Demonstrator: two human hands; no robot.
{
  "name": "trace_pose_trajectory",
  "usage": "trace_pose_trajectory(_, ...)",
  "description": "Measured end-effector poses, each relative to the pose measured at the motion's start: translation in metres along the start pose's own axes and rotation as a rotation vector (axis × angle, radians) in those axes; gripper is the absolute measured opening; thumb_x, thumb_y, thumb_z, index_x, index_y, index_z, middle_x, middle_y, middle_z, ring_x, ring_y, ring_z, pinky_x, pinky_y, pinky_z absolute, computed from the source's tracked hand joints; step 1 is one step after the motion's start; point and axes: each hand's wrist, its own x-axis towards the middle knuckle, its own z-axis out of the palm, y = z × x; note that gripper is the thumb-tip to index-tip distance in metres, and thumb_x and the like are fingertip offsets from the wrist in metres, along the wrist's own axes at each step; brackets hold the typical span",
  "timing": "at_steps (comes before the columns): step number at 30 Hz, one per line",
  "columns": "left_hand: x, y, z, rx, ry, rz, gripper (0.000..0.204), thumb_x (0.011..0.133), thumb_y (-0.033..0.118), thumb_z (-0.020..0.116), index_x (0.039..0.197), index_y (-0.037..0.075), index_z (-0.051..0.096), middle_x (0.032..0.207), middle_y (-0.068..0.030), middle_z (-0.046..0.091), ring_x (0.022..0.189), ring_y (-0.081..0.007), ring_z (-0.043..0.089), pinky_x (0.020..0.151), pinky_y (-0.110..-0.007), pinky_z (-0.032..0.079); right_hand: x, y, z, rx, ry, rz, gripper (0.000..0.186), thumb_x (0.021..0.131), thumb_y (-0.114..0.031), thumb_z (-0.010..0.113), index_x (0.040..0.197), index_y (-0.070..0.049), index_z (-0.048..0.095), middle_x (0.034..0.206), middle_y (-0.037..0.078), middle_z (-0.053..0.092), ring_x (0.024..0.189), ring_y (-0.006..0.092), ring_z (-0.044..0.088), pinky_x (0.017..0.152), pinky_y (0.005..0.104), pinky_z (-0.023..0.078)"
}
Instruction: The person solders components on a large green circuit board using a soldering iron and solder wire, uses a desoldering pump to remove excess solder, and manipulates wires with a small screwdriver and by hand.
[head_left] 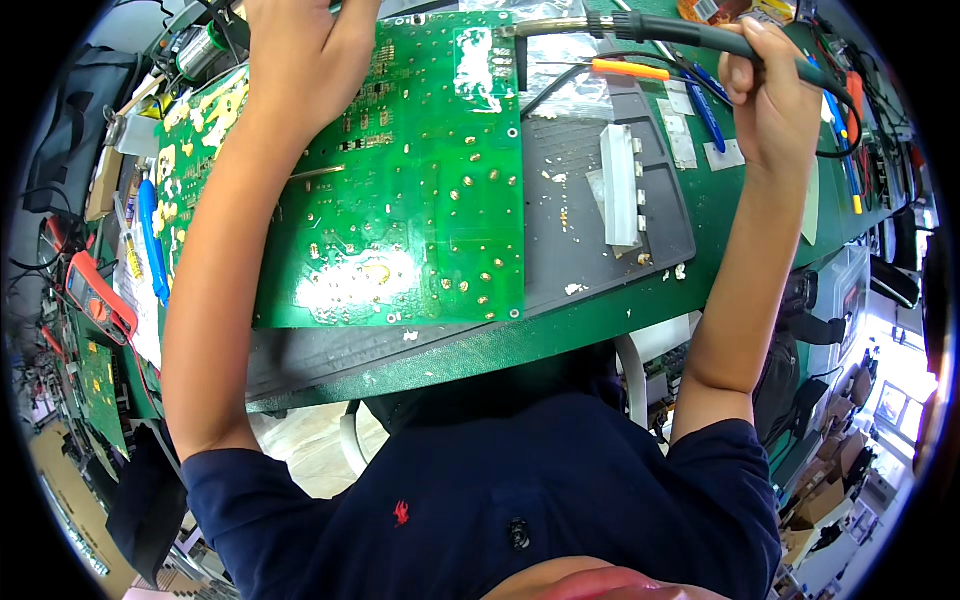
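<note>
A large green circuit board (430,205) lies on a grey mat, solder joints facing up. My right hand (775,105) is closed around the black handle of a soldering iron (685,32). The iron reaches leftward, its metal tip at the board's upper right corner beside a cluster of solder pads; whether it touches cannot be made out. My left hand (315,60) is over the board's upper left part, the forearm crossing the board. Its fingers run out at the top edge of the picture, so what they hold is hidden.
On the grey mat (570,250) stand a white heatsink-like strip (619,185) and scattered crumbs. An orange-handled tool (630,69) and blue pens (706,118) lie to the right. At the left are a red multimeter (100,295) and a solder spool (203,50). The iron's cable loops behind my right hand.
</note>
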Motion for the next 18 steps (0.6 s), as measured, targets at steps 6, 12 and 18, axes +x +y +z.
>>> trace_pose_trajectory(6,0.026,0.020,-0.013,-0.096,-0.179,0.036,0.026,0.094,0.008,0.053,0.117,0.000,0.061,0.114,-0.0161,0.062,0.107,-0.0292,0.058,0.096,-0.038,0.043,-0.007,-0.005,0.016,-0.001,0.070,0.014,0.017,0.099,-0.012,0.063,0.087,-0.001,0.066,0.063,0.001,0.059,0.048,0.0071,0.052,0.045,0.0206,0.042)
trace_pose_trajectory(12,0.037,0.090,0.005,-0.381,0.109,0.136,0.011,0.091,0.006,0.062,0.100,0.001,0.066,0.082,-0.0077,0.061,0.073,-0.0175,0.057,0.070,-0.030,0.047,-0.006,-0.007,0.025,-0.046,0.133,0.072,0.024,0.099,-0.014,0.061,0.079,-0.003,0.066,0.056,0.001,0.057,0.042,0.0069,0.049,0.039,0.0204,0.037)
trace_pose_trajectory(18,-0.012,0.166,0.008,-0.664,-0.321,-0.097,0.016,0.093,-0.001,0.054,0.101,-0.004,0.067,0.088,-0.0142,0.065,0.077,-0.0251,0.064,0.073,-0.032,0.050,-0.006,-0.010,0.024,-0.090,0.129,0.079,0.025,0.098,-0.017,0.063,0.077,-0.004,0.065,0.056,0.001,0.058,0.042,0.0070,0.049,0.040,0.0208,0.035)
